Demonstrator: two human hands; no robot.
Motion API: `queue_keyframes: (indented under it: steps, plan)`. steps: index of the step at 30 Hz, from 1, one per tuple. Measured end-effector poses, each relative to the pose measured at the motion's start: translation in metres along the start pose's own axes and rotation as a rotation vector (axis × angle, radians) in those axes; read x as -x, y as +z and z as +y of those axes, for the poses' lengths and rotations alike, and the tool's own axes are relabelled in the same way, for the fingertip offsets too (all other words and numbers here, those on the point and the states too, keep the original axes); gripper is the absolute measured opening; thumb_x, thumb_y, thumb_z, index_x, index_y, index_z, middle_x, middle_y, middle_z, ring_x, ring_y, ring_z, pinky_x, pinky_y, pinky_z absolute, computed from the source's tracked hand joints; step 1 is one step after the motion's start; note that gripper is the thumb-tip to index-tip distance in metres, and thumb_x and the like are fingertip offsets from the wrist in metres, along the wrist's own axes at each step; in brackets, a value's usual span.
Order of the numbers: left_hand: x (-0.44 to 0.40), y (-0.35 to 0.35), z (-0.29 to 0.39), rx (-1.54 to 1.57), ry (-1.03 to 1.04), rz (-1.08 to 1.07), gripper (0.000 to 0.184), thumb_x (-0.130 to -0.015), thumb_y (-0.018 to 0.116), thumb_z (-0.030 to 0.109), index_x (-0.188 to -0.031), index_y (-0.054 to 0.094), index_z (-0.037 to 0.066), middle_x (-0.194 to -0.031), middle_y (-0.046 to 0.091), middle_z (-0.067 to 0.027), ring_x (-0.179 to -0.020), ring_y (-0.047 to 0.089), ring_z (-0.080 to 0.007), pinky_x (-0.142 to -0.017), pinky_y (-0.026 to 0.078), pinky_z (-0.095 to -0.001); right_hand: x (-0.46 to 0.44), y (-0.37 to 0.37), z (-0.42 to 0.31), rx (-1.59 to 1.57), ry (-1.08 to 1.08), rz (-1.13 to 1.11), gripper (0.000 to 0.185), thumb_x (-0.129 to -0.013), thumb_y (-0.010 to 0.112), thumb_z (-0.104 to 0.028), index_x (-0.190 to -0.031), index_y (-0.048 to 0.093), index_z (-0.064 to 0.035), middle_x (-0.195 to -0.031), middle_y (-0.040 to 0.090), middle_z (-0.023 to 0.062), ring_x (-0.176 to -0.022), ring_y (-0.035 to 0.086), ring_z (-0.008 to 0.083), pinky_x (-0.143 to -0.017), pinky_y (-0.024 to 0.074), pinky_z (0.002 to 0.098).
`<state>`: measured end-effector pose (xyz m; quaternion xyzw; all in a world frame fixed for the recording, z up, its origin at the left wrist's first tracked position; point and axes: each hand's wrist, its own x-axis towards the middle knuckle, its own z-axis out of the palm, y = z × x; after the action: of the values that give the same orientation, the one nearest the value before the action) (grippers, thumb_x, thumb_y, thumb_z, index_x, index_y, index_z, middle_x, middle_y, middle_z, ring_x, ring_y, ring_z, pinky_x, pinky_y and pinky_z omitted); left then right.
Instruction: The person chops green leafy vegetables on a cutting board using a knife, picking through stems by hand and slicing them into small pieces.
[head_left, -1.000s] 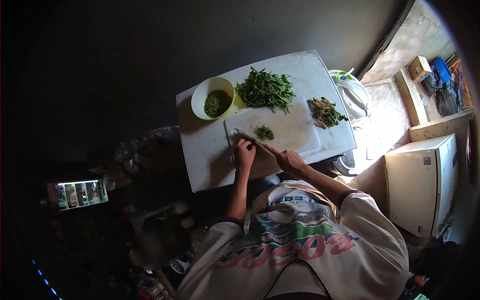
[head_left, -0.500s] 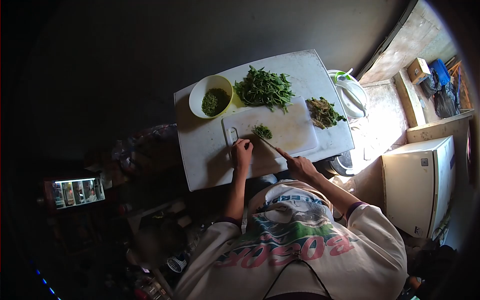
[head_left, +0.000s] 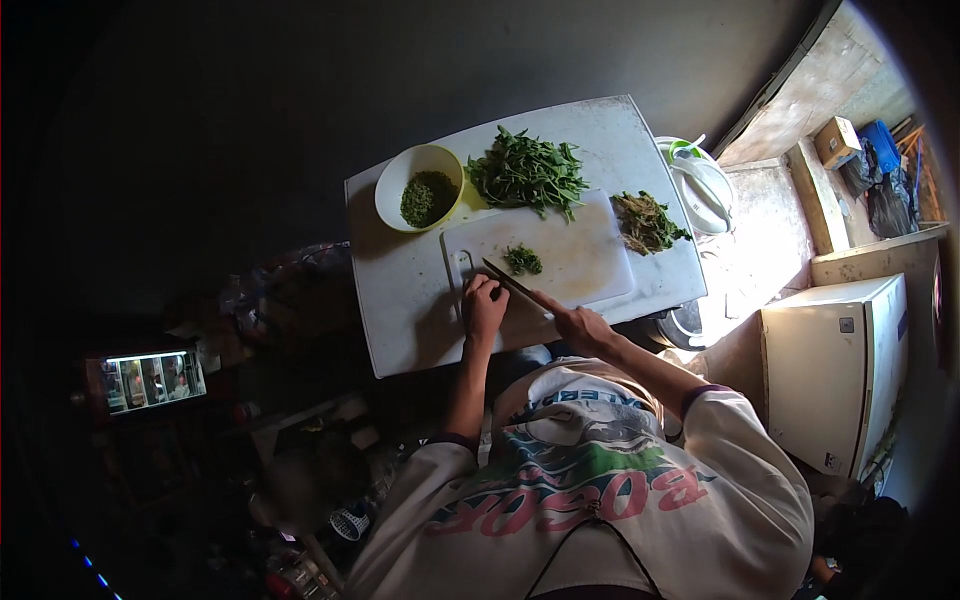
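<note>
My right hand [head_left: 585, 328] is closed round the handle of a knife [head_left: 512, 281], its blade pointing up and left over the white cutting board [head_left: 590, 270]. Curled at the board's near left edge is my left hand [head_left: 485, 300], close to the blade; what its fingers hold, if anything, is hidden. A small heap of chopped greens [head_left: 521, 260] lies on the board just beyond the blade. Behind the board sits a large pile of leafy greens [head_left: 530, 170]. The yellow-green bowl [head_left: 390, 192] at the back left contains finely chopped greens [head_left: 428, 200].
Wilted greens and roots [head_left: 648, 222] lie at the right of the white table [head_left: 395, 330]. Past the table's right edge stands a white bucket [head_left: 705, 200] with a lid. A white fridge-like box [head_left: 825, 370] is farther right. A dark wall rises behind the table.
My right hand and the knife have moved left, bringing the blade from beside the chopped heap closer to my left hand. My left hand has hardly moved.
</note>
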<state>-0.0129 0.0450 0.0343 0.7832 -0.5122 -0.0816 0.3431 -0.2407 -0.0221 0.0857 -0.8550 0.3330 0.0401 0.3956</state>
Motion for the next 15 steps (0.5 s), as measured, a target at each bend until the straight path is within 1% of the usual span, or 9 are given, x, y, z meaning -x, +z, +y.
queue_keyframes:
  steps: [2,6,7,8,9,12,14,15]
  plan:
    - [0.003,-0.003,0.000,-0.043,0.015,0.017,0.020,-0.076,0.069,0.003,-0.095,0.072,-0.001,-0.095,0.066,-0.0152,-0.090,0.063,-0.0365,-0.081,0.052,-0.0441,-0.021,-0.003,-0.012,-0.041,-0.006,-0.015,0.077,-0.092,0.048,-0.011,-0.159,0.020,-0.0364,-0.067,0.065,0.0222,-0.061,0.066,0.0410,-0.059,0.0523,0.0544]
    - [0.003,-0.003,-0.009,-0.149,0.043,0.009,0.021,-0.077,0.069,0.002,-0.097,0.072,-0.002,-0.096,0.066,-0.0161,-0.090,0.064,-0.0372,-0.079,0.052,-0.0443,-0.047,0.005,-0.019,0.049,-0.050,0.035,0.076,-0.093,0.046,-0.010,-0.160,0.021,-0.0358,-0.068,0.065,0.0222,-0.060,0.066,0.0410,-0.058,0.0521,0.0546]
    - [0.003,-0.001,-0.011,-0.149,-0.003,-0.012,0.021,-0.077,0.069,0.002,-0.097,0.072,-0.001,-0.097,0.067,-0.0161,-0.091,0.064,-0.0372,-0.079,0.053,-0.0440,-0.048,0.007,-0.018,0.065,-0.067,0.061,0.076,-0.093,0.047,-0.010,-0.160,0.021,-0.0358,-0.068,0.065,0.0220,-0.060,0.066,0.0410,-0.057,0.0519,0.0547]
    - [0.004,0.001,-0.012,-0.147,-0.051,-0.032,0.020,-0.077,0.070,0.002,-0.097,0.072,-0.001,-0.098,0.067,-0.0162,-0.091,0.065,-0.0373,-0.079,0.053,-0.0437,-0.048,0.009,-0.016,0.083,-0.084,0.084,0.076,-0.093,0.047,-0.010,-0.160,0.021,-0.0357,-0.068,0.065,0.0218,-0.060,0.066,0.0409,-0.057,0.0517,0.0547]
    - [0.004,0.001,-0.010,-0.146,-0.057,-0.032,0.020,-0.077,0.070,0.002,-0.097,0.072,-0.001,-0.098,0.067,-0.0162,-0.091,0.065,-0.0373,-0.079,0.053,-0.0437,-0.042,0.006,-0.016,0.084,-0.085,0.078,0.076,-0.093,0.047,-0.010,-0.160,0.021,-0.0357,-0.068,0.065,0.0218,-0.060,0.066,0.0409,-0.057,0.0517,0.0547]
    - [0.005,0.002,-0.007,-0.064,-0.091,0.026,0.019,-0.078,0.070,0.005,-0.097,0.072,0.001,-0.099,0.069,-0.0153,-0.092,0.066,-0.0366,-0.078,0.053,-0.0428,-0.017,-0.001,-0.013,0.070,-0.050,0.026,0.078,-0.092,0.050,-0.009,-0.159,0.021,-0.0364,-0.068,0.065,0.0223,-0.061,0.066,0.0413,-0.057,0.0520,0.0545]
    - [0.005,0.003,-0.005,-0.048,-0.117,0.045,0.016,-0.080,0.070,0.010,-0.095,0.072,0.003,-0.098,0.070,-0.0131,-0.091,0.066,-0.0352,-0.078,0.053,-0.0425,-0.005,0.006,-0.001,0.063,-0.041,0.057,0.077,-0.092,0.049,-0.008,-0.160,0.022,-0.0324,-0.062,0.062,0.0224,-0.054,0.062,0.0423,-0.053,0.0463,0.0555]
    - [0.004,0.003,-0.005,-0.047,-0.120,0.047,0.016,-0.080,0.070,0.010,-0.095,0.072,0.003,-0.098,0.070,-0.0131,-0.091,0.066,-0.0352,-0.078,0.053,-0.0425,0.002,0.003,0.002,0.066,-0.042,0.055,0.077,-0.092,0.049,-0.008,-0.160,0.022,-0.0324,-0.062,0.062,0.0224,-0.054,0.062,0.0423,-0.053,0.0463,0.0555]
